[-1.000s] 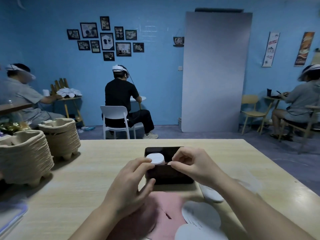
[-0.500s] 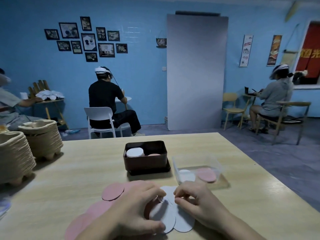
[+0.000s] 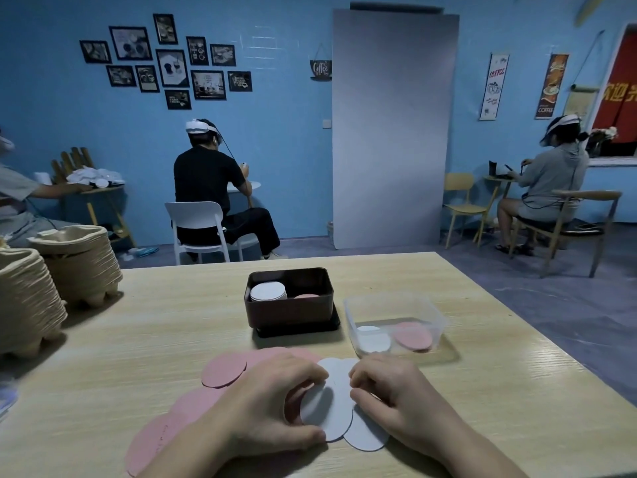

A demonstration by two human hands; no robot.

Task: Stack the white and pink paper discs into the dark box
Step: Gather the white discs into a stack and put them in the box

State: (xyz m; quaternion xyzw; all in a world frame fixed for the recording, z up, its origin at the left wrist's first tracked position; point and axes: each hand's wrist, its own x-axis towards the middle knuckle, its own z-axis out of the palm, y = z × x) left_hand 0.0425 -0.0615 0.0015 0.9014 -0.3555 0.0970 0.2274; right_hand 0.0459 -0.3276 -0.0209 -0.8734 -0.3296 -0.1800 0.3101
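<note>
The dark box (image 3: 289, 310) stands on its lid mid-table, holding a white disc stack (image 3: 268, 291) on its left side and a pink disc (image 3: 306, 296) on its right. Loose pink discs (image 3: 223, 370) and white discs (image 3: 365, 432) lie overlapping near the table's front edge. My left hand (image 3: 272, 405) pinches the edge of one white disc (image 3: 325, 414), thumb under and fingers on top. My right hand (image 3: 389, 398) rests fingertips down on the white discs just beside it.
A clear plastic tub (image 3: 396, 322) with a white and a pink disc sits right of the dark box. Two stacks of pulp trays (image 3: 51, 281) fill the table's left edge. Three seated people work at small tables by the blue wall.
One second ago both hands were at the dark box. They have come back to the loose discs at the front, and my left hand has taken hold of a white disc.
</note>
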